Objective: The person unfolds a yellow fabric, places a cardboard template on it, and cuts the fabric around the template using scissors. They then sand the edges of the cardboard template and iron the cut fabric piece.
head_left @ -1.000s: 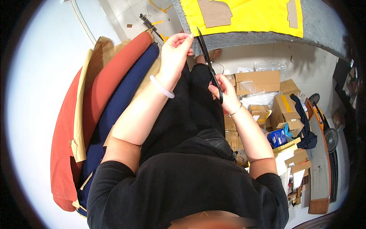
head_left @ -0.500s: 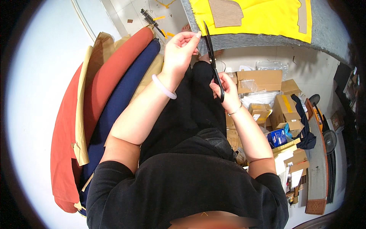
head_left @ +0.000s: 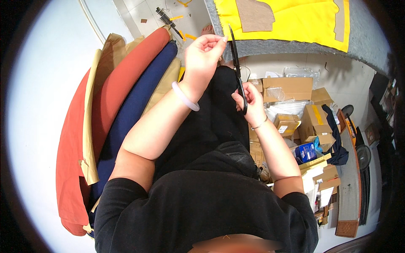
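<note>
My right hand [head_left: 253, 101] grips a pair of black scissors [head_left: 236, 59] by the handles. Their long blades point away from me and look closed together, with the tips over the near left corner of a yellow cloth [head_left: 291, 29]. Left of the blades, my left hand [head_left: 202, 52] is raised with thumb and forefinger pinched together beside that corner. Whatever lies between its fingertips is too small to make out. On the cloth rest a brown card pattern piece [head_left: 255, 16] and a narrower card piece [head_left: 340, 21] near the right edge.
The cloth lies on a grey felt-covered table [head_left: 287, 47]. To my left lean red [head_left: 130, 76] and navy fabric rolls [head_left: 137, 92]. Cardboard boxes [head_left: 291, 87] and a blue package [head_left: 306, 152] crowd my right side. A black tool [head_left: 165, 19] lies on the tiled floor.
The table and yellow cloth have shifted slightly right and down in view. My left hand and the scissors' tips have moved a little to the right. Both hands keep their grip.
</note>
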A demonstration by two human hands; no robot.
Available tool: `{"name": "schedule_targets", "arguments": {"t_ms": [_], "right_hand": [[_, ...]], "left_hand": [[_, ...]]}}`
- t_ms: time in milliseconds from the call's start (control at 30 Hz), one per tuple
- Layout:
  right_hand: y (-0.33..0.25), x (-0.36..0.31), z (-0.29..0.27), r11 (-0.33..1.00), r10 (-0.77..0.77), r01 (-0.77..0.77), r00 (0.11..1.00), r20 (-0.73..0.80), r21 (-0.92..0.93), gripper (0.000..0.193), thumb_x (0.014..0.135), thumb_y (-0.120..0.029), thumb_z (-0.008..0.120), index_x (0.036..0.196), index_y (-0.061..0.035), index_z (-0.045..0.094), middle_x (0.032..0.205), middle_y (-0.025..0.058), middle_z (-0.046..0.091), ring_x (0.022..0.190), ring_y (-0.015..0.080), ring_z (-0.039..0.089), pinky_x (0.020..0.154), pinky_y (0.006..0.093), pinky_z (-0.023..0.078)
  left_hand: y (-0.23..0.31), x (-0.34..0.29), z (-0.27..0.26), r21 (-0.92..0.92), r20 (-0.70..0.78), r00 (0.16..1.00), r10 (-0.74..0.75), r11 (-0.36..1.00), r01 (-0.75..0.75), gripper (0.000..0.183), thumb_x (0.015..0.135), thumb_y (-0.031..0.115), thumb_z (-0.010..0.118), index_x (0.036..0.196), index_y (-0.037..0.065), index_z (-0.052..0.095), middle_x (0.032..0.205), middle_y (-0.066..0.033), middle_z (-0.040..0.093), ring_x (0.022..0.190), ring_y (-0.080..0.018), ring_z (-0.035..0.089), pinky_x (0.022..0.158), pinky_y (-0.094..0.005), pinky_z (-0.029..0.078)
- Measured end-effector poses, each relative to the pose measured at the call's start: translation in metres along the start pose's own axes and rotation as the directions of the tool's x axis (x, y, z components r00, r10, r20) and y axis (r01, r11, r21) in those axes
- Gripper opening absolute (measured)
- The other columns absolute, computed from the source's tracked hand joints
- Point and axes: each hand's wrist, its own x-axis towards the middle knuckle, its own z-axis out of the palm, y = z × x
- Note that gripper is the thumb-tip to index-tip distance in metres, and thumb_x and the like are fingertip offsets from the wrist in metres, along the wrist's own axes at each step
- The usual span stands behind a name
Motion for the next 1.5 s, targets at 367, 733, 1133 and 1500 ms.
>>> {"name": "schedule_targets", "arguments": {"t_ms": [367,733,1133,1500], "right_hand": [[-0.017,0.017,-0.002,0.995,-0.093,0.095,0.994,0.050,-0.038,0.020,0.097,-0.013,0.076,0.103,-0.0072,0.057,0.080,-0.0027,0.060,0.061,0.0050,0.055,0.057,0.0208,0.046],[-0.018,0.021,0.008,0.999,-0.039,0.038,0.998,-0.048,-0.020,0.025,0.092,-0.014,0.084,0.096,-0.0086,0.060,0.075,-0.0088,0.058,0.062,-0.0009,0.049,0.054,0.0172,0.037],[-0.044,0.031,0.009,0.997,-0.071,0.071,0.997,0.001,-0.026,0.027,0.093,-0.016,0.083,0.097,-0.0087,0.057,0.079,-0.0075,0.057,0.066,0.0014,0.049,0.057,0.0190,0.039],[-0.042,0.033,0.014,0.999,-0.041,0.041,0.999,-0.034,-0.018,0.028,0.094,-0.019,0.083,0.097,-0.0096,0.057,0.076,-0.0071,0.058,0.061,0.0014,0.049,0.053,0.0190,0.038]], "left_hand": [[0.005,-0.001,-0.001,-0.016,0.042,0.999,-0.033,0.999,0.034,0.020,0.097,0.014,0.078,0.106,-0.003,0.072,0.088,0.0016,0.069,0.077,-0.0026,0.059,0.070,-0.0186,0.049],[0.009,0.000,-0.001,-0.013,0.038,0.997,-0.069,0.998,0.069,0.019,0.098,0.015,0.077,0.105,-0.002,0.072,0.087,0.0023,0.068,0.074,-0.0017,0.058,0.066,-0.0185,0.048],[0.016,-0.001,-0.001,0.036,0.036,0.992,-0.123,0.992,0.122,0.015,0.098,0.013,0.076,0.101,-0.001,0.072,0.081,0.0054,0.066,0.068,0.0007,0.054,0.061,-0.0172,0.044],[0.006,0.001,-0.004,0.007,0.052,0.991,-0.125,0.992,0.125,0.012,0.098,0.011,0.076,0.101,-0.001,0.072,0.083,0.0045,0.067,0.073,0.0000,0.057,0.065,-0.0171,0.047]]}}
